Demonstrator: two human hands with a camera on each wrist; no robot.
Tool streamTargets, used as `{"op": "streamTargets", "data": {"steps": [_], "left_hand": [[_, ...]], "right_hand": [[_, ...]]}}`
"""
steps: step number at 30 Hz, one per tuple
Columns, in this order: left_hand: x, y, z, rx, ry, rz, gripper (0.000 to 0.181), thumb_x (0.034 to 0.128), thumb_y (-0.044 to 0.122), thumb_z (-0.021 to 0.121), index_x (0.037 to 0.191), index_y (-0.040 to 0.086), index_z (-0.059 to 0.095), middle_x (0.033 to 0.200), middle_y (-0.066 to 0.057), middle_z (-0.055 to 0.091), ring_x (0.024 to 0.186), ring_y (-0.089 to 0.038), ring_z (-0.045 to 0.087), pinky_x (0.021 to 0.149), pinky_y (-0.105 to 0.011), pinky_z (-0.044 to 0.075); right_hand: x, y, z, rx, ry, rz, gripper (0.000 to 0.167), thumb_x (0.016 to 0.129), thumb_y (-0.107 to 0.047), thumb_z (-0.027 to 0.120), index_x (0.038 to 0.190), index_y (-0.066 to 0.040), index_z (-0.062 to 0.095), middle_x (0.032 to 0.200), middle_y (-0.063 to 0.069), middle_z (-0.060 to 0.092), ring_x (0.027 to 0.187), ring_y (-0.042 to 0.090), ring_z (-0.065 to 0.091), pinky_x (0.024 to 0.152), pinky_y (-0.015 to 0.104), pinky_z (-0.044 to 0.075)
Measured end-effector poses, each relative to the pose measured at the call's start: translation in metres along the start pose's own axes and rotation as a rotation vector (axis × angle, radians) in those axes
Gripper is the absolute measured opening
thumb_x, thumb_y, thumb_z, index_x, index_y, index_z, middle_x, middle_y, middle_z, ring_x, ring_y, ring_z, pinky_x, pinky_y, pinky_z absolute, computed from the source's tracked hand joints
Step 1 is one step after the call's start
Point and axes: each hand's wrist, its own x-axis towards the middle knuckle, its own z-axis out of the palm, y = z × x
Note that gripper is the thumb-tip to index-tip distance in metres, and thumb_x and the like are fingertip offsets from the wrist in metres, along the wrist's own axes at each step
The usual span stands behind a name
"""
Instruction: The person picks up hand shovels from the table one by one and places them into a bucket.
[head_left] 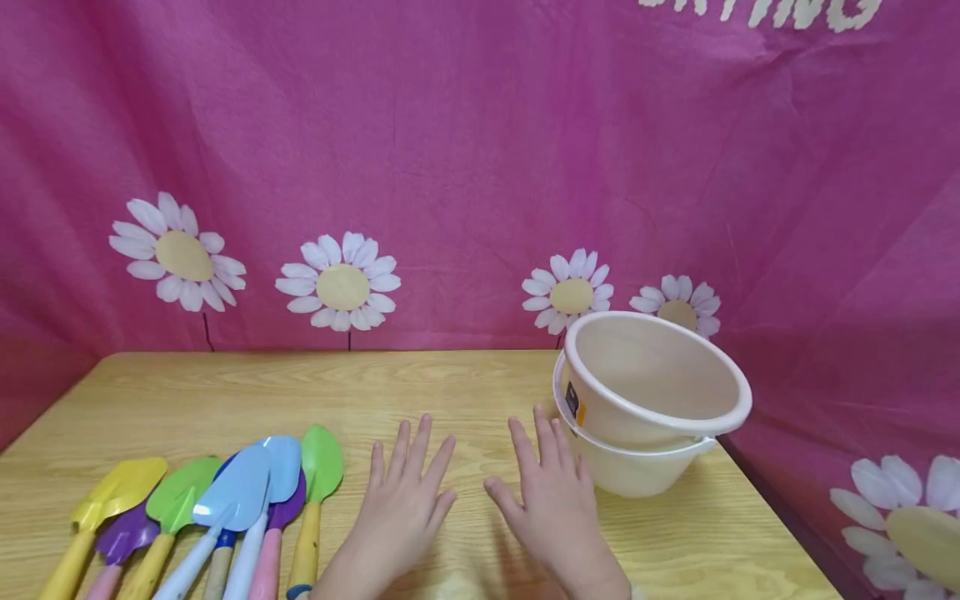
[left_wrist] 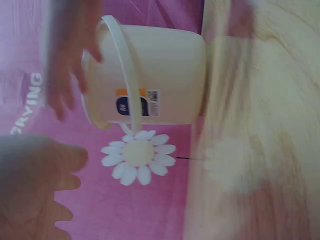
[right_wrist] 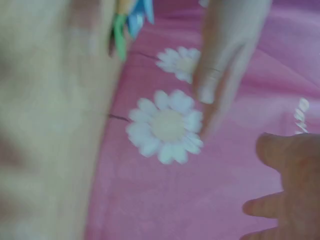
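Note:
Both hands hover palm down over the wooden table with fingers spread, holding nothing. My left hand [head_left: 405, 500] is nearest to a group of toy shovels on the left, beside a green shovel [head_left: 322, 467]. Light blue [head_left: 236, 492], purple [head_left: 129, 532] and yellow [head_left: 120, 492] shovels lie overlapping there, handles toward me. My right hand [head_left: 555, 508] is just left of a cream-white bucket [head_left: 637, 462] with a label and a handle hanging down its side. In the left wrist view the bucket [left_wrist: 165, 75] stands upright behind the right hand [left_wrist: 72, 55].
The wooden table [head_left: 450, 383] ends at a pink-purple cloth backdrop [head_left: 450, 167] printed with white daisies. The bucket stands near the table's right edge. Cloth also hangs along both sides.

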Motion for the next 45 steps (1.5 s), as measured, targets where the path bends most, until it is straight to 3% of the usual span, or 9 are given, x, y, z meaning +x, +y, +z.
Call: {"op": "streamTargets", "data": {"steps": [6, 10, 18, 23, 27, 30, 37, 40, 45], "left_hand": [[0.018, -0.002, 0.010, -0.136, -0.067, -0.049, 0.051, 0.0927, 0.030, 0.044, 0.136, 0.004, 0.033, 0.142, -0.024, 0.020, 0.128, -0.043, 0.017, 0.096, -0.063, 0.012], [0.041, 0.001, 0.013, -0.193, -0.102, -0.084, 0.054, 0.0944, 0.035, 0.038, 0.138, 0.005, 0.029, 0.142, -0.023, 0.020, 0.129, -0.040, 0.019, 0.097, -0.062, 0.011], [0.094, 0.019, 0.016, -0.308, -0.083, -0.144, 0.063, 0.0930, 0.046, 0.033, 0.138, 0.002, 0.027, 0.144, -0.021, 0.016, 0.129, -0.033, 0.023, 0.098, -0.056, 0.020], [0.121, 0.037, 0.024, -0.660, -0.166, -0.285, 0.081, 0.0872, 0.060, 0.032, 0.140, -0.001, 0.020, 0.145, -0.019, 0.016, 0.130, -0.031, 0.021, 0.101, -0.049, 0.021], [0.133, 0.052, 0.030, -1.022, -0.268, -0.441, 0.096, 0.0791, 0.069, 0.037, 0.142, 0.002, 0.010, 0.147, -0.015, 0.012, 0.132, -0.030, 0.013, 0.102, -0.050, 0.015], [0.141, 0.063, 0.033, -1.148, -0.303, -0.504, 0.100, 0.0758, 0.071, 0.041, 0.142, 0.003, 0.009, 0.147, -0.015, 0.012, 0.132, -0.033, 0.014, 0.100, -0.053, 0.016], [0.152, 0.083, 0.035, -1.219, -0.288, -0.522, 0.089, 0.0793, 0.060, 0.050, 0.138, -0.001, 0.023, 0.139, -0.017, 0.030, 0.126, -0.030, 0.030, 0.099, -0.047, 0.026], [0.156, 0.089, 0.036, -1.207, -0.263, -0.500, 0.080, 0.0824, 0.054, 0.049, 0.135, -0.003, 0.029, 0.135, -0.016, 0.037, 0.125, -0.026, 0.033, 0.099, -0.040, 0.028], [0.156, 0.094, 0.037, -1.230, -0.242, -0.466, 0.061, 0.0876, 0.046, 0.044, 0.127, -0.001, 0.042, 0.125, -0.013, 0.047, 0.118, -0.023, 0.041, 0.097, -0.037, 0.031]], "right_hand": [[0.008, 0.022, -0.032, 0.071, 0.309, 0.012, 0.056, 0.079, -0.031, 0.064, 0.125, -0.005, 0.046, 0.134, 0.019, 0.038, 0.120, 0.038, 0.036, 0.091, 0.058, 0.027], [0.013, 0.053, -0.058, 0.052, 0.365, 0.139, 0.053, 0.082, -0.030, 0.060, 0.125, -0.005, 0.044, 0.134, 0.021, 0.036, 0.120, 0.040, 0.033, 0.090, 0.060, 0.022], [0.031, 0.144, -0.091, 0.092, 0.159, 0.507, 0.070, 0.087, -0.042, 0.045, 0.137, 0.002, 0.023, 0.141, 0.031, 0.009, 0.125, 0.050, 0.012, 0.082, 0.071, 0.012], [0.036, 0.184, -0.099, 0.242, -0.062, 0.624, 0.087, 0.088, -0.051, 0.035, 0.137, 0.008, -0.007, 0.137, 0.037, 0.004, 0.121, 0.056, 0.012, 0.086, 0.072, 0.005], [0.038, 0.203, -0.100, 0.378, -0.193, 0.586, 0.081, 0.090, -0.051, 0.026, 0.132, 0.017, 0.010, 0.130, 0.040, 0.023, 0.118, 0.051, 0.025, 0.095, 0.061, 0.014], [0.039, 0.211, -0.102, 0.430, -0.254, 0.558, 0.077, 0.091, -0.050, 0.023, 0.119, 0.021, 0.029, 0.113, 0.038, 0.039, 0.108, 0.047, 0.034, 0.092, 0.056, 0.024], [0.039, 0.226, -0.109, 0.471, -0.380, 0.516, 0.066, 0.092, -0.048, 0.024, 0.091, 0.007, 0.062, 0.085, 0.005, 0.063, 0.077, 0.007, 0.053, 0.082, 0.043, 0.040], [0.037, 0.228, -0.107, 0.532, -0.393, 0.503, 0.064, 0.093, -0.046, 0.024, 0.089, 0.003, 0.065, 0.081, -0.001, 0.064, 0.074, 0.004, 0.056, 0.079, 0.037, 0.043], [0.035, 0.224, -0.104, 0.528, -0.404, 0.516, 0.070, 0.093, -0.047, 0.020, 0.095, 0.010, 0.062, 0.085, 0.005, 0.065, 0.077, 0.006, 0.056, 0.086, 0.047, 0.038]]}}
